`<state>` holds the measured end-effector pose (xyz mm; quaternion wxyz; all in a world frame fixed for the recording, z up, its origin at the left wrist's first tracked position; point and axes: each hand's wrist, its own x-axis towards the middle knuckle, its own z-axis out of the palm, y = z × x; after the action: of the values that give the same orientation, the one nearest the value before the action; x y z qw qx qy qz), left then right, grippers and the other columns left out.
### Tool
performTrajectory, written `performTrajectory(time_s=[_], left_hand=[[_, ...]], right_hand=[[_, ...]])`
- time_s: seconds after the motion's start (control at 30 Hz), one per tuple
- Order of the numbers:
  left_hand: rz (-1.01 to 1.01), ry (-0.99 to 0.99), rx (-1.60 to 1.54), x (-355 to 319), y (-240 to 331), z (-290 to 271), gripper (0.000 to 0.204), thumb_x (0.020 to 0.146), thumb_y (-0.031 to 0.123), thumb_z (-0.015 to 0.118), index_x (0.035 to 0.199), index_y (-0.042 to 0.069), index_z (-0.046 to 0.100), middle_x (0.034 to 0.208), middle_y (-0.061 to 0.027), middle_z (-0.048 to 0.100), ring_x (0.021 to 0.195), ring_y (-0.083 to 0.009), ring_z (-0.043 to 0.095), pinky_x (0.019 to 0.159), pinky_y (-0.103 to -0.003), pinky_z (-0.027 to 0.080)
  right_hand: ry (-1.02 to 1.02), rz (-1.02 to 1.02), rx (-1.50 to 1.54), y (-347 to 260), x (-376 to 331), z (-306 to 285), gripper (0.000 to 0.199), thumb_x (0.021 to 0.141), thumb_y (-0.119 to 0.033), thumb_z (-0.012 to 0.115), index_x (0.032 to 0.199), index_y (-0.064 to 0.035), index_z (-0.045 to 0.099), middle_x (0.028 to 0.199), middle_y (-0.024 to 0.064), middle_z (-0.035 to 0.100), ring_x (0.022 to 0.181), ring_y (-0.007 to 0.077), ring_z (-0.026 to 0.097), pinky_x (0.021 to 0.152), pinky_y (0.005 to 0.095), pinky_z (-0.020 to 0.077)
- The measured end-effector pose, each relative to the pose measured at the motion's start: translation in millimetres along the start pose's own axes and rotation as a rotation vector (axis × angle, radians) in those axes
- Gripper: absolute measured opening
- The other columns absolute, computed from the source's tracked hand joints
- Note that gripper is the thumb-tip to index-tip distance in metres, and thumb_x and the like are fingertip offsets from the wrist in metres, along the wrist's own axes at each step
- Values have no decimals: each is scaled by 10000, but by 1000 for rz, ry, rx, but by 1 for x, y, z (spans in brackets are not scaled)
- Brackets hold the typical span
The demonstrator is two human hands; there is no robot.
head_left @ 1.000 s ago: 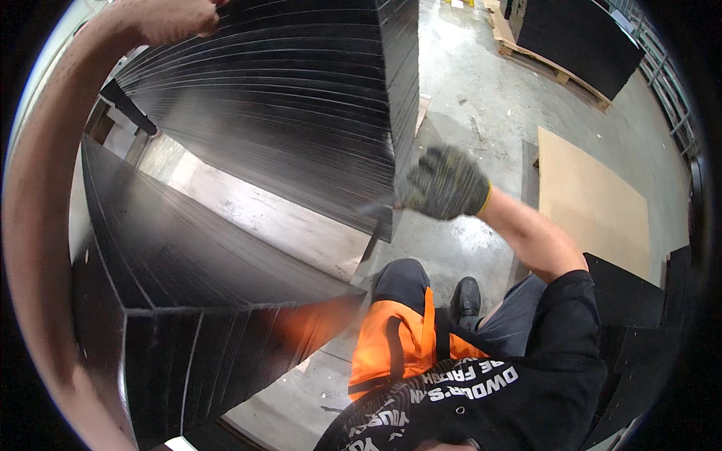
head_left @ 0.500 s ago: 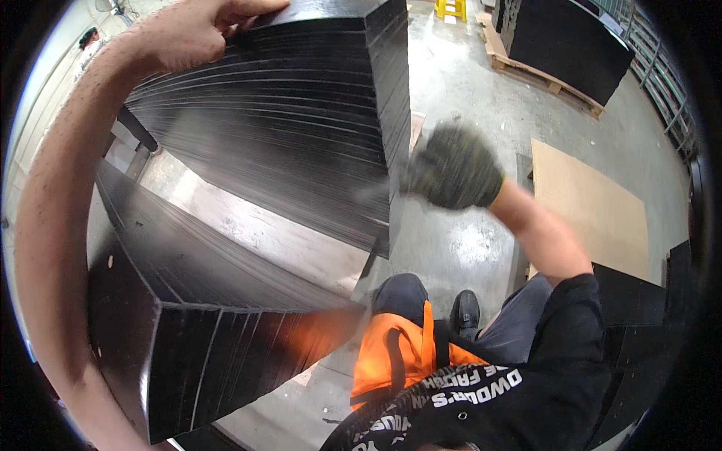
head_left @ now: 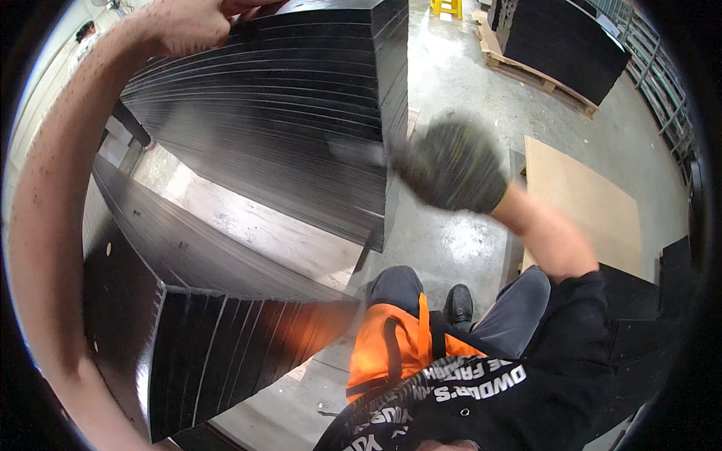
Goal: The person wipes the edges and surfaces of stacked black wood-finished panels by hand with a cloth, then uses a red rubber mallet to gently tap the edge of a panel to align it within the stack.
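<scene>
My left hand (head_left: 197, 28), bare, is at the top edge of a tall stack of black panels (head_left: 301, 90); its fingers look curled at the edge, and the tips are cut off by the picture's top. A dark green work glove covers my right hand (head_left: 455, 165), which is closed and smeared by motion beside the stack's right corner. From it a blurred greyish flat blade (head_left: 357, 150) reaches across the panels' edges; its exact kind cannot be made out. A second stack of black panels (head_left: 226, 353) stands nearer, below the first, with an orange glow on its side.
A pale board (head_left: 256, 214) lies between the two stacks. To the right are a tan sheet (head_left: 583, 203) and more black panels (head_left: 632, 301). Further off, a black block (head_left: 564, 49) sits on a wooden pallet (head_left: 538, 75). A person (head_left: 85, 34) is at the far left.
My right hand remains beside the stack's corner, with the blurred blade now showing further left across the panel edges. My left hand stays on top; the whole view has shifted slightly.
</scene>
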<state>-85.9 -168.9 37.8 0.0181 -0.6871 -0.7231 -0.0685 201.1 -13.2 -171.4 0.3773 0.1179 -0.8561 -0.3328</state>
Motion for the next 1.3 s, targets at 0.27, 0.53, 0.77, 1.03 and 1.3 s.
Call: performTrajectory(time_s=[0.27, 0.53, 0.77, 1.03, 1.3], left_hand=[[-165, -140, -33, -7, 70, -15, 760, 746, -122, 490, 1463, 128, 447, 1299, -144, 626, 1177, -236, 575, 1066, -388, 410], [-238, -135, -6, -14, 80, -11, 731, 786, -102, 527, 1460, 172, 458, 1315, -118, 618, 1181, -250, 573, 1076, -403, 413], [-40, -84, -78, 9, 1, 0, 785, 732, -190, 451, 1424, 177, 508, 1301, -139, 606, 1247, -244, 546, 1157, -453, 372], [-87, -77, -3, 0, 14, -8, 756, 758, -168, 436, 1437, 161, 490, 1291, -142, 617, 1193, -250, 573, 1092, -428, 416], [-102, -129, 31, -10, 67, -12, 712, 790, -106, 474, 1455, 148, 467, 1260, -118, 647, 1136, -205, 572, 1015, -347, 425]], right_hand=[[-259, -15, 416, -112, -93, 63, 291, 808, -254, 626, 1038, -78, 656, 626, 35, 553, 546, 217, 564, 461, 379, 394], [-79, 143, -40, 5, -7, 16, 291, 891, -215, 613, 1144, -76, 642, 1111, 133, 636, 920, 258, 643, 760, 437, 538], [-156, -103, 290, -66, -54, 40, 404, 895, -306, 530, 1214, -69, 601, 1035, 107, 652, 953, 281, 642, 799, 476, 506], [-371, 89, 499, -133, -98, 54, 211, 823, -241, 583, 960, -97, 652, 652, 72, 584, 561, 246, 589, 471, 414, 411], [-306, 141, 446, -133, -106, 69, 233, 815, -215, 573, 993, -79, 639, 670, 59, 584, 603, 241, 573, 505, 405, 403]])
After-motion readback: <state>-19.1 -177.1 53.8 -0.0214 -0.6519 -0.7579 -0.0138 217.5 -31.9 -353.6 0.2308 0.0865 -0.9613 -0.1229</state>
